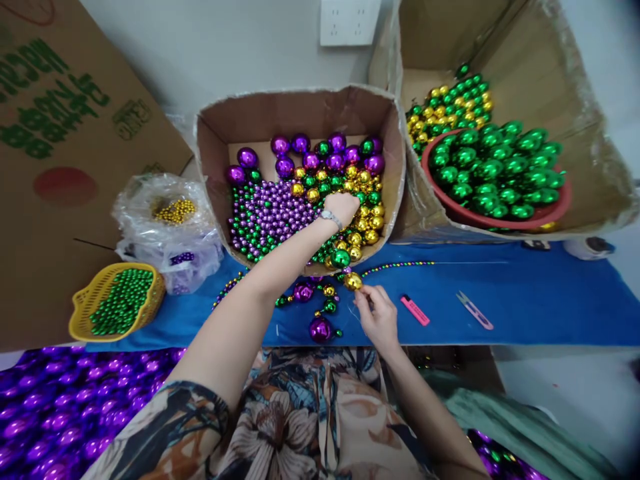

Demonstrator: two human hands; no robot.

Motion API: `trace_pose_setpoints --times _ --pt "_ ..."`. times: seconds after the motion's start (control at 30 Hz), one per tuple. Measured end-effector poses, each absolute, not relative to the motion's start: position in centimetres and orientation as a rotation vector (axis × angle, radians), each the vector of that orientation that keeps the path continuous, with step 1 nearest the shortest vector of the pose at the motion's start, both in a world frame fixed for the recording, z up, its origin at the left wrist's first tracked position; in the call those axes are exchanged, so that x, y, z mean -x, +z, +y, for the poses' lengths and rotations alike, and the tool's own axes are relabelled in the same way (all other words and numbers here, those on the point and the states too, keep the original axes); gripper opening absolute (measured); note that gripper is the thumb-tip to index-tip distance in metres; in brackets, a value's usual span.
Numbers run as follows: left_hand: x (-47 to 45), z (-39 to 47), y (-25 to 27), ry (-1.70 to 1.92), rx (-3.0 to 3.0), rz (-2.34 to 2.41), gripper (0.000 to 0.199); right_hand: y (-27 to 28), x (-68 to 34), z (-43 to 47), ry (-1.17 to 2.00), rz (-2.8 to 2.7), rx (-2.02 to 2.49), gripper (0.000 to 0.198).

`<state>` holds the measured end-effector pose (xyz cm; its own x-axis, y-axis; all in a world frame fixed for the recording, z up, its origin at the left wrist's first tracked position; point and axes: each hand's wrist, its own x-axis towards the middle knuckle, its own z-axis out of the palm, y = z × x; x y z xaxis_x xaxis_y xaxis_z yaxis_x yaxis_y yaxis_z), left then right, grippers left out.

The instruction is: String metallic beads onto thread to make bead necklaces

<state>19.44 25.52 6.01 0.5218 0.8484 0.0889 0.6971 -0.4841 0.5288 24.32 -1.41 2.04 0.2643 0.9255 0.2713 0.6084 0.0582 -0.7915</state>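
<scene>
My left hand [342, 208] reaches into the cardboard box [300, 110] of beads, fingers curled down among the gold balls [367, 220]; whatever the fingertips hold is hidden. Lower down, over the blue cloth, my right hand [379, 319] is closed in a pinch at the bead string, right beside a large gold ball [353, 281]. A fine thread shows near its fingers. A green ball [341, 258] sits just above the gold one, at the box's front edge. On the cloth lie strung purple balls [320, 329] and smaller beads. A thin beaded strand [400, 265] runs off to the right.
A pink cutter-like tool [415, 311] and thread snips [475, 310] lie on the blue cloth [540, 300]. To the left stand a yellow basket [80, 320] of green beads and plastic bags [145, 220]. At right, a red basin [555, 212] holds green balls.
</scene>
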Motion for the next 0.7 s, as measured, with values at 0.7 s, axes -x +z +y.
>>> trace_pose_setpoints --times 0.7 --pt "-7.1 15.2 7.4 0.812 -0.725 0.734 0.022 3.0 -23.8 -1.6 0.313 -1.57 1.639 0.016"
